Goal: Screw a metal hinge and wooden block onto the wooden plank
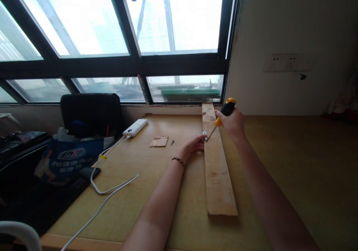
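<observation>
My right hand (234, 123) is closed around the black and yellow handle of a screwdriver (228, 108). Its shaft slants down to the left, and the tip is at a small metal hardware piece (204, 134) on the left edge of a long wooden board (219, 176). With its fingers at that same edge, my left hand (195, 143) pinches the metal piece against the board. The exact shape of the piece is too small to make out. Left of my left hand lie a screw (172, 142) and a thin square wooden piece (159, 141).
The board lies lengthwise on a wooden table (179, 206), its far end at the window sill. A white power bank (135, 128) with a white cable (112, 191) is at the left. Beyond the table's left edge stand a black chair (91, 111) and a blue bag (75, 157).
</observation>
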The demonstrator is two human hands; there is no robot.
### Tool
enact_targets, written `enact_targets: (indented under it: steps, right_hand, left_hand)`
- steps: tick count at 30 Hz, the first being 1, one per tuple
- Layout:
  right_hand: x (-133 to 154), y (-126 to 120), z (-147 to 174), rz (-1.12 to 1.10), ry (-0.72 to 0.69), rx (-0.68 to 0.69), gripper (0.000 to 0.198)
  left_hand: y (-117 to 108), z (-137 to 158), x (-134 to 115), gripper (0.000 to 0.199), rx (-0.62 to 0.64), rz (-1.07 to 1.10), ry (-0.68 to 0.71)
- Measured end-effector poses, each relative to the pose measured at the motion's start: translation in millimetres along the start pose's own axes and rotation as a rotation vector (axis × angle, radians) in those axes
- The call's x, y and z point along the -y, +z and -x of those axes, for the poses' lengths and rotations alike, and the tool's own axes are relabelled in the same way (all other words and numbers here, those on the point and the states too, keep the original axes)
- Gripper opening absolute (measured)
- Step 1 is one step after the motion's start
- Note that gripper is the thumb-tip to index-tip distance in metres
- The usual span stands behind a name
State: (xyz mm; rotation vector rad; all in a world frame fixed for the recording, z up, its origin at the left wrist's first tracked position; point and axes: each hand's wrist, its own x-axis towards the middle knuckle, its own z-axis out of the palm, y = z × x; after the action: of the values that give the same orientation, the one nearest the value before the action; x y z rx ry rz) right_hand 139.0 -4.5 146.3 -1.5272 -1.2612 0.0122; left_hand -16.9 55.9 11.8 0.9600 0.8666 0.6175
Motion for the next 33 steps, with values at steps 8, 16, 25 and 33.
enact_targets:
  steps: [8, 16, 25, 33]
  right_hand:
    - [-2.2, 1.5, 0.3, -0.004, -0.014, -0.006, 0.046]
    - [-5.9, 6.3, 0.4, -0.031, -0.029, -0.027, 0.048]
    - [-5.9, 6.3, -1.1, -0.003, -0.049, 0.02, 0.043]
    - [-5.2, 9.6, -1.2, -0.157, -0.053, 0.165, 0.042]
  left_hand:
    - [0.7, 2.9, -0.2, 0.021, 0.007, 0.029, -0.005]
    - [-0.1, 3.7, -1.6, 0.021, 0.019, 0.051, -0.022]
    - [1.2, 5.0, -2.2, 0.022, 0.009, 0.05, -0.045]
    - [-1.4, 1.6, -0.5, 0.021, 0.037, 0.034, -0.029]
